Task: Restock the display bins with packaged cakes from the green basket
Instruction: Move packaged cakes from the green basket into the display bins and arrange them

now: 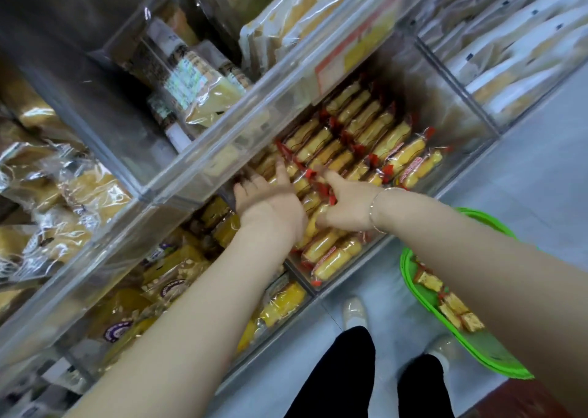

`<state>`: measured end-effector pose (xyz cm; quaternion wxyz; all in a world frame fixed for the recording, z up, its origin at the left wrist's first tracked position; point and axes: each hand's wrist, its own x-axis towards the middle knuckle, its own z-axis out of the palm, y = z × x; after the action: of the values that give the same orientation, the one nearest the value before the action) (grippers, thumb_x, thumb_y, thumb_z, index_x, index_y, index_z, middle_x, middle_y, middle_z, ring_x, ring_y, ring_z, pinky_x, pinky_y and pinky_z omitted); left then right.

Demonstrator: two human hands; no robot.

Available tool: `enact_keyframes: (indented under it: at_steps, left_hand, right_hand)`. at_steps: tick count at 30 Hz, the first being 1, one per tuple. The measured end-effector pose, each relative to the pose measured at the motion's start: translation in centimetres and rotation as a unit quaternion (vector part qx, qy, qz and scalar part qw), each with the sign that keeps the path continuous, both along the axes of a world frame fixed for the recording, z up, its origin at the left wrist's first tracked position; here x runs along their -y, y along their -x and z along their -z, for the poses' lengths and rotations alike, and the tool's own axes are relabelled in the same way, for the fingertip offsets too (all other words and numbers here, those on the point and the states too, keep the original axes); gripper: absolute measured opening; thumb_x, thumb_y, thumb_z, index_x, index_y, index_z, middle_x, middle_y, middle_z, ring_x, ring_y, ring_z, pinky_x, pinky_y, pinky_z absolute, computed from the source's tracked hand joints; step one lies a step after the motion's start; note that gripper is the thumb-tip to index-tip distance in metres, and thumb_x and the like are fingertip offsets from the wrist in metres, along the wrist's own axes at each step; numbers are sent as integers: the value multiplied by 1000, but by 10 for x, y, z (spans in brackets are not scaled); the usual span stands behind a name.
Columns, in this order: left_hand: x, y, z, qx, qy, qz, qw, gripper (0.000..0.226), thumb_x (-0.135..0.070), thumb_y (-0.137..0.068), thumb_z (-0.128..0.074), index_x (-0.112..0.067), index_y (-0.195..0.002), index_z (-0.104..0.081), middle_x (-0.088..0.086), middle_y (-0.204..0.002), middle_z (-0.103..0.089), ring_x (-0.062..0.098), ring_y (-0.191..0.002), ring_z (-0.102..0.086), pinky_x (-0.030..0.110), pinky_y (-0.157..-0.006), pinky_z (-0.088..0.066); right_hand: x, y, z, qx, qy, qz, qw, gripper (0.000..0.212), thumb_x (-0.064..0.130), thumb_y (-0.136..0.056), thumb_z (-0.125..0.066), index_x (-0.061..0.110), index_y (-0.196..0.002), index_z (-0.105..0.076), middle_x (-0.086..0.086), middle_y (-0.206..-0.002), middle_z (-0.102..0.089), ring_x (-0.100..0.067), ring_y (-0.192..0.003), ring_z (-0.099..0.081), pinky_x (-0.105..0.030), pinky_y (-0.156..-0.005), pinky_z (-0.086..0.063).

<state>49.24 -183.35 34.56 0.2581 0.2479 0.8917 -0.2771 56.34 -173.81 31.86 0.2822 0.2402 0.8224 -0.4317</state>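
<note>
In the clear display bin point(461, 112), both hands press flat on the packaged cakes point(366, 137), squaring rows to free space. Left hand point(270, 204) and right hand point(346, 207) show an open grip, holding nothing; more cakes wait in the green basket point(413, 277).

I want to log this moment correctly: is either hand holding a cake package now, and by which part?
Nothing is clearly held. The left hand lies open on the packaged cakes in the clear bin. The right hand points one finger at them; its other fingers are hidden.
</note>
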Motion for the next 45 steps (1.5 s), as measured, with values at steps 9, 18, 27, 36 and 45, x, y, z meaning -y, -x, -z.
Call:
enact_keyframes:
  at_steps: [9,18,27,36,45]
  left_hand:
    - [-80,-174,34,277,-529,222,771,24,-9,-91,-48,-8,-110,-62,7,-108,-64,24,-103,-58,38,-89,-44]
    - [-141,-278,410,332,-241,114,905,36,-7,-93,-47,-5,-129,-52,18,-131,-49,33,-120,-49,35,-101,-35]
    - [-144,-275,617,187,-116,121,968,87,-65,-83,-53,-40,-150,-4,19,-141,-27,40,-119,-49,46,-93,-44]
    - [-161,-285,667,111,-124,200,966,81,-74,-75,-55,-32,-140,-32,15,-135,-27,33,-118,-47,37,-72,-45]
    - [-145,-336,678,136,-150,131,970,95,-37,-87,-63,-10,-151,2,14,-148,-17,32,-132,-34,43,-106,-34]
  right_hand:
    - [-136,-211,40,-280,-23,621,731,26,2,-81,-47,19,-66,-59,-7,-61,-59,-4,-45,-56,-19,-50,-48]
    - [-100,-396,399,182,46,645,741,14,10,-90,-55,3,-78,-55,-17,-77,-50,-25,-73,-47,-27,-58,-39]
    - [-73,-405,600,259,8,613,746,84,37,-85,-65,9,-146,-16,-22,-141,-40,-37,-126,-44,-40,-99,-40]
    - [-97,-395,653,296,-40,601,742,119,64,-69,-69,6,-149,-3,-21,-147,-31,-38,-130,-40,-47,-99,-40]
    - [-98,-381,661,225,-30,573,787,126,56,-58,-81,16,-150,-6,-19,-156,0,-42,-140,-18,-48,-110,-27]
